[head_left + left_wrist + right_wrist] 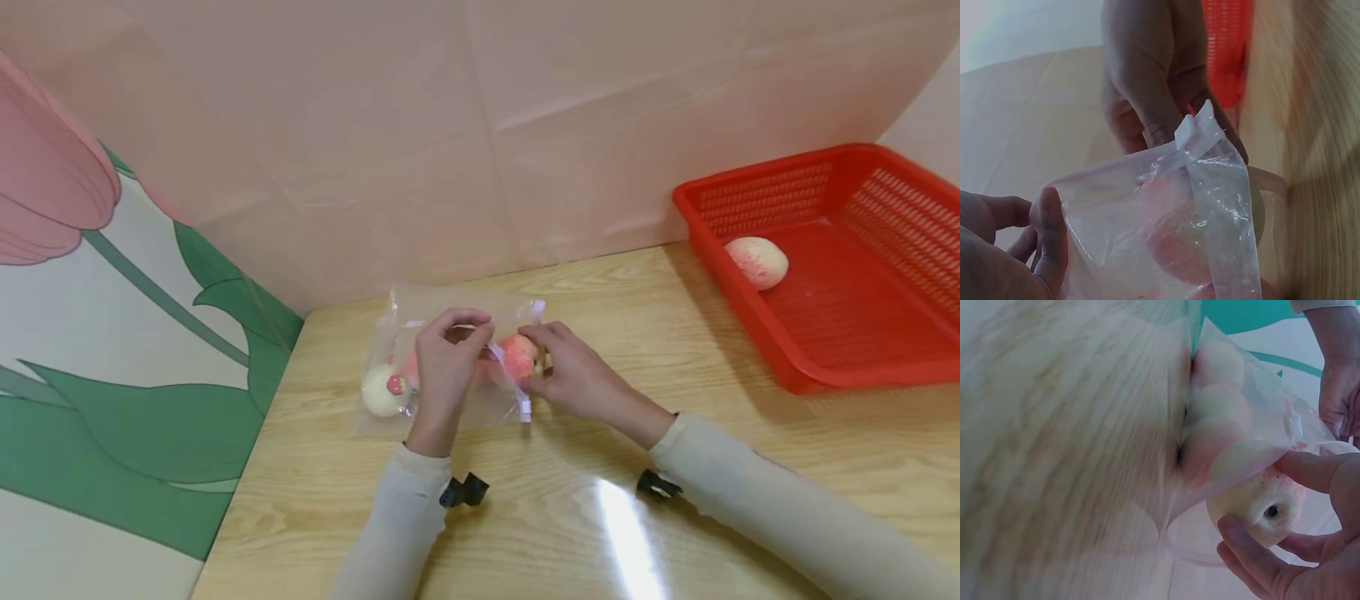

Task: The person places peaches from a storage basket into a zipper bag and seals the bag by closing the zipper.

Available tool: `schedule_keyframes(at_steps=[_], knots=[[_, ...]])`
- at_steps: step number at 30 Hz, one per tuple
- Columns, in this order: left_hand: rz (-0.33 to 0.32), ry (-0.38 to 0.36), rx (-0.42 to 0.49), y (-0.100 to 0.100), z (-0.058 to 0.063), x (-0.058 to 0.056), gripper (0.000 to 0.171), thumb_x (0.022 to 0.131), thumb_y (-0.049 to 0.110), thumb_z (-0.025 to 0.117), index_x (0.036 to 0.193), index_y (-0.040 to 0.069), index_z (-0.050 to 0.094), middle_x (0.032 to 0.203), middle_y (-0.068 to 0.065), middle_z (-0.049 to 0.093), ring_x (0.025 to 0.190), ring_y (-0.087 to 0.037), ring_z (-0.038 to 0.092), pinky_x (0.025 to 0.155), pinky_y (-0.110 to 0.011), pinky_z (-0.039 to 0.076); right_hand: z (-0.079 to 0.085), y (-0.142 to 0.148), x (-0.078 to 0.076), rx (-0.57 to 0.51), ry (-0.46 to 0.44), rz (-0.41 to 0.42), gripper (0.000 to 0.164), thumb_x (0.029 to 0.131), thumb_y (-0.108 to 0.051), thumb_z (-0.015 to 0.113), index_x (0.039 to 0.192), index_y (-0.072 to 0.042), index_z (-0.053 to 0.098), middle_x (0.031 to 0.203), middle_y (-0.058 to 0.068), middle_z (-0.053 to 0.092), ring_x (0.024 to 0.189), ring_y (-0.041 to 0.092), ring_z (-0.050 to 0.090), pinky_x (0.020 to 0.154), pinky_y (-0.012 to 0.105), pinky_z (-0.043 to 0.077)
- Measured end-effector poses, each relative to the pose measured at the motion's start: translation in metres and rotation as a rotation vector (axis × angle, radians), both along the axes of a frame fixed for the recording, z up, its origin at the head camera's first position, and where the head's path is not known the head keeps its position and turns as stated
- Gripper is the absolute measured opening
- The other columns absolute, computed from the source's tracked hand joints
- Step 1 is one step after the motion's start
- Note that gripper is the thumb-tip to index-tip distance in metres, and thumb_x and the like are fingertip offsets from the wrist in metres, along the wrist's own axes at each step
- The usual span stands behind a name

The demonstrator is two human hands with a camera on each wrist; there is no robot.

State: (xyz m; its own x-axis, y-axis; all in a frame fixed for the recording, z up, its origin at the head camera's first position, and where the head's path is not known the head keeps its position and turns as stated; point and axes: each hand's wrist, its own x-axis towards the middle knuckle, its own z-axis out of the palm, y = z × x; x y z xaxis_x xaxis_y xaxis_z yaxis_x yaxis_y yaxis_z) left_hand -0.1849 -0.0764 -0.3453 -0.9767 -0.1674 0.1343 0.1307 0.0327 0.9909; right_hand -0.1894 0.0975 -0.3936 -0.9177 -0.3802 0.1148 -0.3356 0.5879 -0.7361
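A clear zip bag (442, 298) with a pale slider strip lies on the table, its mouth facing right. My left hand (447, 358) pinches the upper edge of that mouth between thumb and fingers, lifting the film. At the opening my right hand (573, 375) grips a pink and cream peach (1260, 506), with its dark-centred stem hollow facing outward. The right wrist view shows this peach partly behind the bag's rim. Several more peaches (1216, 365) lie in a row inside the bag; one pale peach (384, 393) is at its left end, and the left hand covers some of the others.
A red plastic basket (757, 321) with slotted walls stands at the right on the wooden table (540, 517). One peach (757, 262) lies inside near its left wall. Behind the table hangs a pinkish cloth (450, 167); a tulip-patterned surface (150, 350) is at the left.
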Motion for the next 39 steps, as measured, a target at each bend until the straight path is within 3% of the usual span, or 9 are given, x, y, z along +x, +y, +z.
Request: schedule_keyframes(at_steps=[11,19,23,30,36,39], knots=[[0.0,0.001,0.016,0.002,0.0,-0.003,0.011,0.085,-0.005,0.071,0.095,-0.008,0.07,0.077,-0.004,0.063,0.058,-0.013,0.061,0.051,-0.028,0.061,-0.001,0.006,-0.002,0.012,-0.045,0.054,0.07,0.084,-0.022,0.08,0.144,-0.006,0.048,0.133,0.018,0.055,0.113,0.031,0.061,0.085,0.036,0.063],[0.003,-0.019,-0.015,0.003,0.004,-0.002,0.012,0.085,-0.001,0.072,0.096,-0.006,0.071,0.082,-0.005,0.063,0.056,-0.013,0.061,0.053,-0.029,0.062,-0.001,0.001,-0.001,0.047,-0.007,-0.057,0.073,0.084,-0.032,0.077,0.146,-0.01,0.045,0.134,0.015,0.052,0.088,0.021,0.06,0.073,0.034,0.056],[0.001,-0.017,-0.013,0.003,0.005,-0.004,0.012,0.086,-0.001,0.071,0.096,-0.006,0.071,0.083,-0.005,0.063,0.057,-0.013,0.061,0.055,-0.034,0.063,-0.001,0.004,-0.001,0.053,-0.013,-0.081,0.075,0.083,-0.035,0.078,0.146,-0.011,0.045,0.133,0.013,0.052,0.089,0.02,0.06,0.073,0.032,0.055],[-0.01,-0.011,0.008,0.005,0.002,-0.007,0.01,0.085,-0.005,0.071,0.095,-0.007,0.07,0.081,-0.004,0.063,0.059,-0.012,0.063,0.053,-0.028,0.063,0.003,0.016,-0.004,0.071,-0.037,0.004,0.074,0.081,-0.035,0.081,0.143,-0.007,0.051,0.132,0.016,0.057,0.11,0.03,0.064,0.083,0.039,0.061],[-0.01,-0.026,-0.006,0.008,-0.001,-0.008,0.012,0.085,-0.005,0.071,0.096,-0.008,0.07,0.08,-0.003,0.065,0.057,-0.012,0.063,0.053,-0.027,0.062,0.007,0.019,-0.007,0.054,-0.076,0.158,0.072,0.082,-0.034,0.08,0.142,-0.007,0.052,0.137,0.015,0.058,0.111,0.028,0.065,0.085,0.036,0.062],[-0.015,-0.042,-0.005,0.01,-0.001,-0.007,0.012,0.085,-0.004,0.071,0.096,-0.007,0.069,0.078,-0.003,0.065,0.056,-0.012,0.063,0.053,-0.026,0.062,0.008,0.017,-0.007,0.059,-0.088,0.197,0.071,0.082,-0.035,0.079,0.142,-0.008,0.052,0.138,0.015,0.057,0.11,0.026,0.065,0.086,0.035,0.062]])
